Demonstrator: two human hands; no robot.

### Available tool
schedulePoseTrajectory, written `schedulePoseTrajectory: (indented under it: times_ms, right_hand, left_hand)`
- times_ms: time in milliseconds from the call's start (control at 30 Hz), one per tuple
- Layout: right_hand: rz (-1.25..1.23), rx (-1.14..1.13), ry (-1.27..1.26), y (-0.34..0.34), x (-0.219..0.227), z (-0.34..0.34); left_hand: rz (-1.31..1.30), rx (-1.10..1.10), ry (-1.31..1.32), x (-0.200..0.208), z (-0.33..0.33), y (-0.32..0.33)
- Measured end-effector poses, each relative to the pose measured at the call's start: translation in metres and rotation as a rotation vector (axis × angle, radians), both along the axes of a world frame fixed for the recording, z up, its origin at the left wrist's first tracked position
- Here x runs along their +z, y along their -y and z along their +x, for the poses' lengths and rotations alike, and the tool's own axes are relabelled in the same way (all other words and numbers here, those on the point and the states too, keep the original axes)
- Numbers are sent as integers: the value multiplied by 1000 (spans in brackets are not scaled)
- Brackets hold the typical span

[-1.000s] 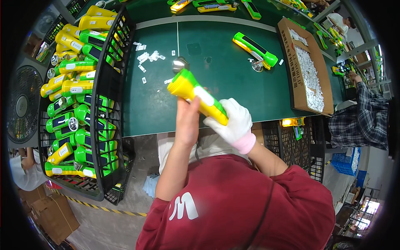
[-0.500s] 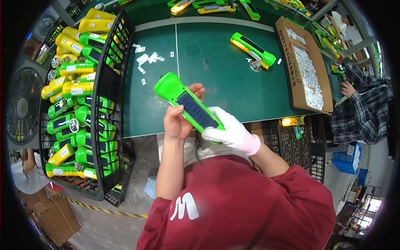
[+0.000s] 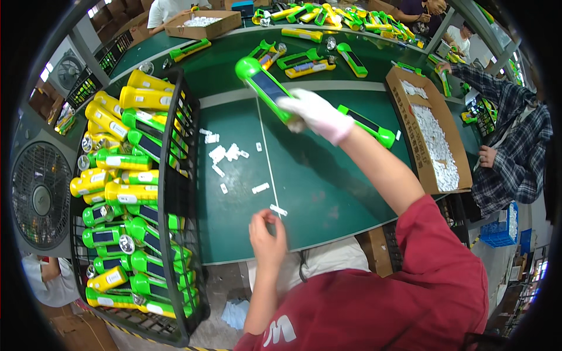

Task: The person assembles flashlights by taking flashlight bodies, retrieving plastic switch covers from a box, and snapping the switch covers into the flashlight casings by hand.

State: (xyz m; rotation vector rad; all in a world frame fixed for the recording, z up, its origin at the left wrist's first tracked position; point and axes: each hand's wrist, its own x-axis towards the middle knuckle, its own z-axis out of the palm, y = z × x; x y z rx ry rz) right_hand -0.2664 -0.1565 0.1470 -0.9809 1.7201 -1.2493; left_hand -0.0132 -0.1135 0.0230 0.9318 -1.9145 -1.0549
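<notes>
A green flashlight (image 3: 266, 86) with a dark solar panel along its side is tilted above the far part of the green table. My right hand (image 3: 316, 114), in a white glove with a pink cuff, is closed around its tail end; the head points up and left. My bare left hand (image 3: 268, 237) is low over the table's near edge, fingers loosely curled and apart, with no object visible in them. Just beyond its fingertips lies a small white plastic piece (image 3: 278, 209), and a similar white piece (image 3: 260, 188) lies farther off. Contact with the nearer piece is unclear.
At left, a black crate (image 3: 170, 193) is stacked with green and yellow flashlights. More white pieces (image 3: 228, 153) lie near it. Another green flashlight (image 3: 372, 127) rests behind my right arm. A cardboard box (image 3: 404, 123) of white pieces stands right. Flashlight parts (image 3: 307, 58) line the far belt.
The flashlight left my left hand and moved up and away in my right hand. My left hand dropped toward the near edge. Two white pieces now show beyond it. The view has shifted.
</notes>
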Motion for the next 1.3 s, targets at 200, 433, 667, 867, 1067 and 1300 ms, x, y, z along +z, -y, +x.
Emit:
schedulePoseTrajectory:
  times_ms: [200,433,667,867,1067,1300]
  right_hand:
    - [-186,-36,37,173,-22,-41]
    - [-45,-324,108,269,-96,-47]
    - [196,-129,-1119,272,-103,-79]
    - [700,-55,-1682,241,-49,-140]
    - [419,400,-1905,252,-78,-204]
    - [573,521,-1769,262,-41,-193]
  left_hand:
    - [5,19,66,2,-3,-1]
    - [-19,-43,96,7,-1,5]
    - [-11,-64,100,2,0,11]
    - [-58,-97,129,-1,-1,9]
    - [-82,-57,158,-3,-3,8]
    - [-41,-5,148,-1,-6,4]
